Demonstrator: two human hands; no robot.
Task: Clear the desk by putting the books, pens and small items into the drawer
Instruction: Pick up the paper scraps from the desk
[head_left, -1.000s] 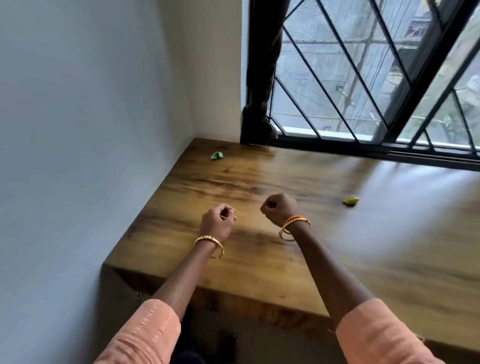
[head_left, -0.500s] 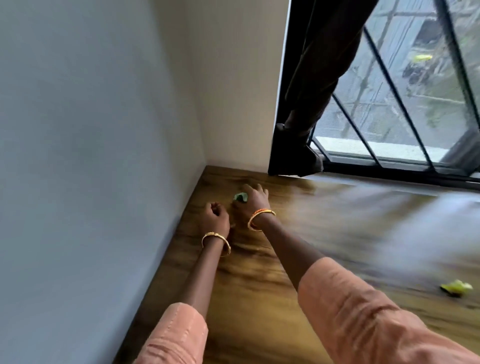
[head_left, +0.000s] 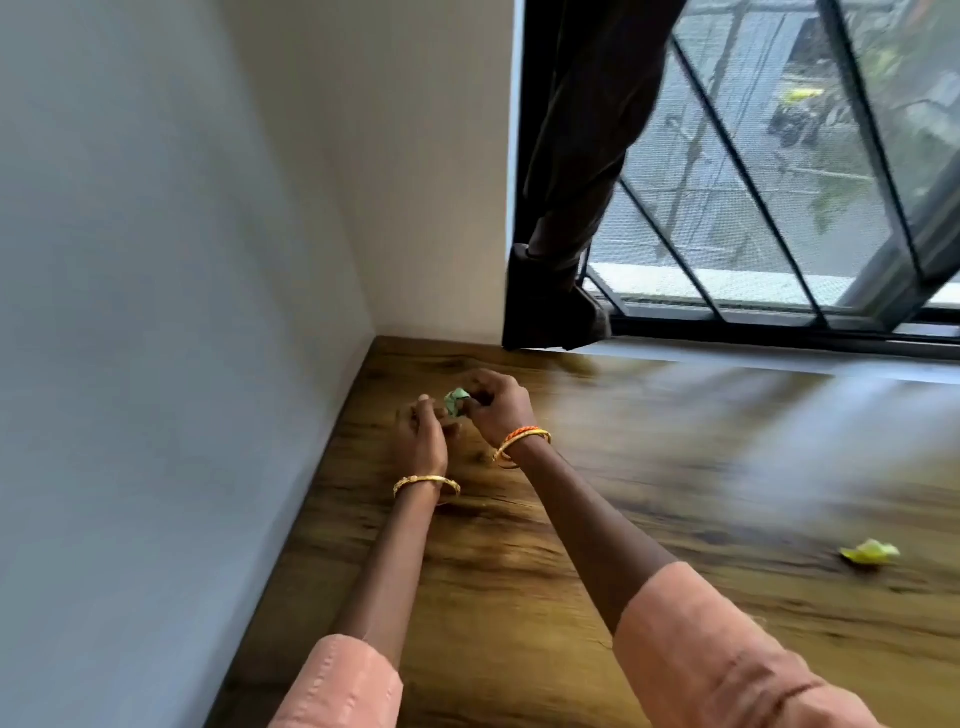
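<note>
A small crumpled green paper scrap (head_left: 456, 401) is pinched in the fingertips of my right hand (head_left: 498, 408), lifted just off the wooden desk (head_left: 597, 519) near the far left corner. My left hand (head_left: 422, 439) is right beside it, fingers loosely curled and a fingertip close to the scrap; whether it touches the scrap is unclear. A crumpled yellow paper scrap (head_left: 870, 552) lies on the desk far to the right. No drawer is in view.
A white wall (head_left: 156, 312) borders the desk on the left. At the back, a dark curtain (head_left: 576, 208) hangs down to the desk beside a barred window (head_left: 779, 208).
My right hand reached the green scrap in the corner and has picked it up. My left hand came forward next to it. The view has moved closer to the corner.
</note>
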